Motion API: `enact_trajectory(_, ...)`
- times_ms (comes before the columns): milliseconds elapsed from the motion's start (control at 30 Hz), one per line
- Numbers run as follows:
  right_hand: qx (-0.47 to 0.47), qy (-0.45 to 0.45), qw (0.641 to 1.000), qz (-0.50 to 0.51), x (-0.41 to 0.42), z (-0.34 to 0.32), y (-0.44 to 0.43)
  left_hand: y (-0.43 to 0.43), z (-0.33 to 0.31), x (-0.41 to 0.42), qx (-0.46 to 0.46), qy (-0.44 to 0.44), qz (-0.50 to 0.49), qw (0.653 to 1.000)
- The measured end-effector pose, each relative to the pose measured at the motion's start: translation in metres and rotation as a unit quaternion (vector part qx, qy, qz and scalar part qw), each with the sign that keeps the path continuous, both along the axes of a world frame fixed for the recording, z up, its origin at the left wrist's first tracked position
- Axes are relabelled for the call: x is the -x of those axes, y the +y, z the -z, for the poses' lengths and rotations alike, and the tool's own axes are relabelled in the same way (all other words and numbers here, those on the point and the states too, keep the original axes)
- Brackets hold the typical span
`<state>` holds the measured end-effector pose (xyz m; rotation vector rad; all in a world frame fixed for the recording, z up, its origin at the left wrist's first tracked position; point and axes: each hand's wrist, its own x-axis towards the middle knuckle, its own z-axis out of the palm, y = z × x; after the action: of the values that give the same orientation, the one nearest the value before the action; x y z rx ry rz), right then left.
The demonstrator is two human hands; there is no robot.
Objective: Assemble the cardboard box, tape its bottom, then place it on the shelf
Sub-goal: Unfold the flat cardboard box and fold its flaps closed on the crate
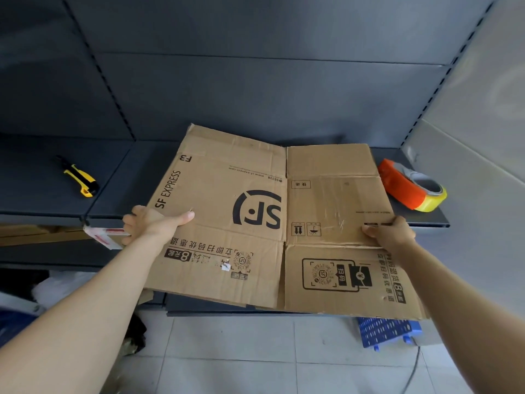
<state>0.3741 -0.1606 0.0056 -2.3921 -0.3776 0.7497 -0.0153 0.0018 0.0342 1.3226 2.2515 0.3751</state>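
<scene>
A flattened brown cardboard box (255, 194) with black SF Express print lies folded flat, partly over the front edge of the dark grey shelf (37, 177). My left hand (154, 223) grips its left edge, thumb on top. My right hand (390, 231) pinches its right edge, thumb on the printed face. An orange tape dispenser (409, 183) with a yellowish tape roll sits on the shelf just right of the box.
A yellow and black utility knife (81, 179) lies on the shelf at the left. A price tag (106, 237) hangs from the shelf edge by my left hand. A blue perforated crate (383, 331) stands on the tiled floor below.
</scene>
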Motion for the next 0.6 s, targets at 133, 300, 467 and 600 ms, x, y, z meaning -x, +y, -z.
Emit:
enact_trajectory(133,-0.016,0.009,1.0,-0.009,0.011,-0.005,0.004,-0.001,-0.009,0.017,-0.008,0.019,-0.014,1.0)
enact_trajectory(300,-0.037,0.008,0.999,-0.023,0.028,-0.018,0.01,-0.004,-0.021,0.042,-0.025,-0.017,-0.038,0.999)
enact_trajectory(467,-0.046,-0.018,0.998,-0.039,0.044,-0.052,0.005,-0.018,-0.047,0.061,-0.044,-0.03,-0.041,0.998)
enact_trajectory(600,-0.064,-0.041,0.996,-0.035,0.063,-0.078,-0.009,-0.033,-0.071,0.082,-0.056,-0.048,-0.042,0.996)
